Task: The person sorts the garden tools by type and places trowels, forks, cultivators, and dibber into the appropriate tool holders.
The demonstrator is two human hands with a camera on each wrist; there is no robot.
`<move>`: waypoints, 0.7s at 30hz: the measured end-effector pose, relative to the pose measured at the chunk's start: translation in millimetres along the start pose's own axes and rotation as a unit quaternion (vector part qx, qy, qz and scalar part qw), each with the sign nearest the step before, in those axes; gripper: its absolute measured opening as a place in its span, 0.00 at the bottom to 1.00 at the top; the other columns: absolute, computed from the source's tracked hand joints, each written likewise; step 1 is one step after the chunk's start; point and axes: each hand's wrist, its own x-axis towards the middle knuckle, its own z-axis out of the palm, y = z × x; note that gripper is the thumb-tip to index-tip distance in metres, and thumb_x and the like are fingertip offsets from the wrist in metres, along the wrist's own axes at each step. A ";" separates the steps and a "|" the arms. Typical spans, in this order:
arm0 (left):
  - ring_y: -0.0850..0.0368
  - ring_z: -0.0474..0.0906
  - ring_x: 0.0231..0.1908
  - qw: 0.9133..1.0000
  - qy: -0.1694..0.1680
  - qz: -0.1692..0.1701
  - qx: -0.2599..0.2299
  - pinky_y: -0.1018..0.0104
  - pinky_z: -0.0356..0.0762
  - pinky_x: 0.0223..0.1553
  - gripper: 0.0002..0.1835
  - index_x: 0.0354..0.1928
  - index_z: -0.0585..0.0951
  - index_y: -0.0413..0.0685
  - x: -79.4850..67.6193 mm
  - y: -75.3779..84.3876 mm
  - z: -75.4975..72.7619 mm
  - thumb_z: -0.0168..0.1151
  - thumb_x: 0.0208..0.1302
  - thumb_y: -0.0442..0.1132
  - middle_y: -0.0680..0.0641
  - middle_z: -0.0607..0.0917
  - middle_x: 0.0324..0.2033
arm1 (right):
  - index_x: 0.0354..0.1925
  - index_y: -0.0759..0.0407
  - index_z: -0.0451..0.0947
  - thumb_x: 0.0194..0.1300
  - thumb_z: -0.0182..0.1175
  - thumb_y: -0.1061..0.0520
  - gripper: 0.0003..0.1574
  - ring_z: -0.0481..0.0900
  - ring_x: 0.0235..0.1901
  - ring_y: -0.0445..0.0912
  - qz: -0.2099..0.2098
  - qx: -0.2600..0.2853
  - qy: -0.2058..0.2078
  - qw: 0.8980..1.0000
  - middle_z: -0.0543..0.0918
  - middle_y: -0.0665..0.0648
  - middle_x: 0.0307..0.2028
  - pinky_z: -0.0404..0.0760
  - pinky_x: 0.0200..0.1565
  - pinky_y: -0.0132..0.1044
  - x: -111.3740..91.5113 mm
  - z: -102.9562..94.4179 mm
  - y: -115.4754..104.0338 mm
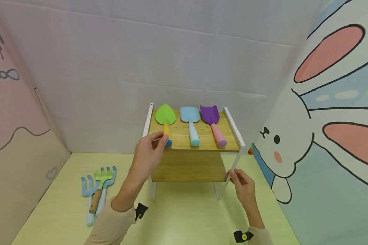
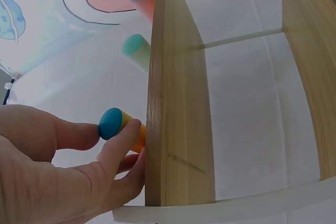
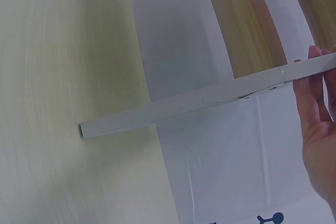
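On the top board of a small wooden shelf (image 1: 181,139) with white legs lies a green trowel (image 1: 165,115) with a yellow handle and blue end. My left hand (image 1: 148,156) pinches that handle near its end; in the left wrist view the thumb touches the blue end (image 2: 110,124). To its right lie a light blue shovel (image 1: 189,115) and a purple shovel (image 1: 210,115) with a pink handle. Lower down, my right hand (image 1: 245,189) holds the shelf's front right white leg (image 3: 184,104), its fingers partly hidden behind it.
Left of the shelf, two blue hand rakes (image 1: 90,204) and a green one (image 1: 103,176) with a brown handle lie partly overlapping on the pale table (image 1: 184,221). A lower board (image 1: 187,168) spans the shelf. Cloth walls (image 1: 171,61) with cartoon animals enclose the table.
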 end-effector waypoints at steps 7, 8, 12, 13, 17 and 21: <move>0.42 0.84 0.55 1.000 0.014 0.007 0.003 0.47 0.80 0.57 0.23 0.67 0.72 0.28 -0.1 -0.9 4.7 0.53 0.80 0.38 0.33 0.85 0.54 | 0.44 0.83 0.76 0.76 0.51 0.73 0.10 0.88 0.40 0.42 0.001 -0.001 0.004 1.000 0.87 0.56 0.38 0.85 0.49 0.36 -1.0 -0.9 1.1; 0.42 0.84 0.55 1.000 0.014 0.008 0.003 0.47 0.80 0.57 0.23 0.67 0.72 0.28 -0.2 -1.2 4.8 0.54 0.80 0.38 0.33 0.85 0.54 | 0.44 0.83 0.76 0.76 0.51 0.73 0.10 0.88 0.40 0.42 0.001 -0.002 0.003 1.000 0.87 0.56 0.38 0.85 0.49 0.36 -1.1 -0.9 1.0; 0.42 0.84 0.56 1.000 0.013 0.009 -0.004 0.48 0.80 0.58 0.24 0.68 0.72 0.29 -1.2 -2.0 5.0 0.55 0.80 0.39 0.34 0.84 0.56 | 0.44 0.83 0.76 0.76 0.51 0.73 0.10 0.88 0.40 0.42 -0.002 -0.001 0.001 1.000 0.87 0.56 0.38 0.85 0.49 0.36 -1.2 -0.9 0.7; 0.43 0.83 0.56 1.000 0.013 0.006 -0.006 0.48 0.80 0.58 0.24 0.68 0.72 0.30 -1.8 -2.0 5.0 0.56 0.80 0.40 0.35 0.83 0.58 | 0.44 0.83 0.76 0.76 0.51 0.73 0.09 0.88 0.40 0.42 -0.003 -0.001 0.001 1.000 0.87 0.56 0.38 0.85 0.49 0.36 -1.1 -0.9 0.6; 0.46 0.81 0.59 1.000 0.020 -0.013 -0.001 0.50 0.81 0.56 0.27 0.70 0.72 0.37 -6.4 -1.7 4.7 0.59 0.77 0.45 0.40 0.78 0.64 | 0.44 0.84 0.75 0.76 0.51 0.74 0.09 0.88 0.40 0.42 -0.004 0.000 0.001 1.000 0.87 0.56 0.38 0.85 0.49 0.36 -0.8 -0.3 0.3; 0.47 0.81 0.59 0.999 0.026 -0.025 0.008 0.51 0.82 0.56 0.29 0.71 0.72 0.42 -13.6 -0.7 4.1 0.62 0.75 0.48 0.44 0.74 0.66 | 0.44 0.84 0.76 0.76 0.51 0.73 0.09 0.88 0.40 0.41 0.001 -0.002 0.004 1.000 0.87 0.56 0.38 0.85 0.49 0.36 -1.0 0.3 0.5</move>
